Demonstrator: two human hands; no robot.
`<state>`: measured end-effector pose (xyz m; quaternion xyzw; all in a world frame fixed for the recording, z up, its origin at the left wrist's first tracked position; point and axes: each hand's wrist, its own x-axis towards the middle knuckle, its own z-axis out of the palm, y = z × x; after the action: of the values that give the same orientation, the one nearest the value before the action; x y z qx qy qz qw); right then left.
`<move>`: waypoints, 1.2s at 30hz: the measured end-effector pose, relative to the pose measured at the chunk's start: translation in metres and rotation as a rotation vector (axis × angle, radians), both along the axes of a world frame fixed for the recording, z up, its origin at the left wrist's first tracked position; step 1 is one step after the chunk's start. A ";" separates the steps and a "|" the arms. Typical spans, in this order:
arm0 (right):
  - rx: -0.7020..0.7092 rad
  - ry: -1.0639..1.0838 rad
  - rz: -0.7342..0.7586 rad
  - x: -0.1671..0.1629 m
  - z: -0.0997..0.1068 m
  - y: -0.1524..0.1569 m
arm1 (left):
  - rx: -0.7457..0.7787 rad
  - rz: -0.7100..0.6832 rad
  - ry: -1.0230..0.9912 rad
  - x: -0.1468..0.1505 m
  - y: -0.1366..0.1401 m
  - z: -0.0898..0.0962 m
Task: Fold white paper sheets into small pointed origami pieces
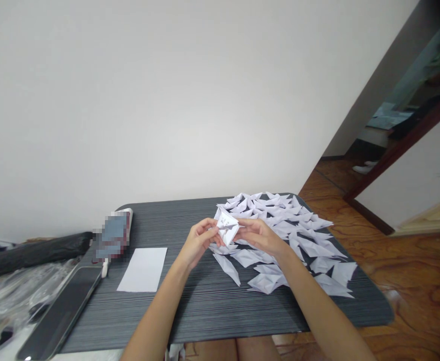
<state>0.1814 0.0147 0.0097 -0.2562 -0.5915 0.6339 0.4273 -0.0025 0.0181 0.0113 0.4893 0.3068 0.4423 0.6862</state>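
A small folded white paper (228,228) is held up above the table, pinched at its two sides. My left hand (201,239) grips its left edge between thumb and fingers. On the opposite edge, my right hand (260,234) is closed the same way. The paper has faint marks on its face and a fold opening across the middle. Beneath and beyond my right hand, several folded white paper boats (276,215) spread over the right side of the table. A flat sheet of white paper (144,269) lies left of my left hand.
The dark wood-grain table (220,306) stands against a pale wall (190,110). On its left lie a black phone (64,308) and a blurred-out item (113,235). Plastic-wrapped things (20,291) sit beyond the left edge. Brown wooden floor (423,271) shows at right.
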 end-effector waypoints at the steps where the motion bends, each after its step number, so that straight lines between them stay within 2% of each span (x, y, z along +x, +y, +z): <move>1: 0.031 -0.035 -0.046 -0.001 -0.001 0.001 | 0.009 0.006 0.018 0.001 0.001 -0.002; 4: 0.140 -0.194 -0.237 -0.005 -0.006 0.004 | 0.133 0.091 0.135 0.003 0.003 -0.009; 6: 0.239 -0.326 -0.331 -0.007 -0.008 0.004 | 0.294 0.172 0.230 0.004 0.003 -0.011; 8: 0.356 -0.446 -0.387 -0.009 -0.008 0.004 | 0.440 0.196 0.295 0.003 0.001 -0.009; 12: 0.509 -0.526 -0.402 -0.010 -0.006 -0.001 | 0.594 0.138 0.416 0.003 -0.005 -0.001; 16: 0.561 -0.510 -0.398 -0.012 -0.005 -0.004 | 0.643 0.149 0.504 0.006 -0.006 -0.003; 18: 0.517 -0.489 -0.423 -0.011 -0.006 -0.003 | 0.618 0.124 0.487 0.007 -0.006 -0.005; 22: 0.272 -0.321 -0.423 -0.009 -0.008 0.002 | 0.604 0.092 0.423 0.007 -0.006 -0.006; 25: 0.138 -0.222 -0.385 -0.008 -0.007 0.006 | 0.584 0.127 0.405 0.006 -0.006 -0.005; 31: 0.003 -0.088 -0.250 -0.006 -0.002 0.005 | 0.297 0.277 0.200 0.005 0.001 -0.012; 33: -0.018 -0.074 -0.201 -0.006 -0.002 0.004 | 0.249 0.303 0.170 0.005 0.004 -0.015; 36: -0.026 -0.081 -0.219 -0.006 -0.002 0.005 | 0.254 0.305 0.189 0.003 0.007 -0.019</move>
<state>0.1754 0.0194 0.0080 -0.3505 -0.5685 0.5801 0.4663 0.0007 0.0251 -0.0074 0.5591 0.3819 0.5284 0.5123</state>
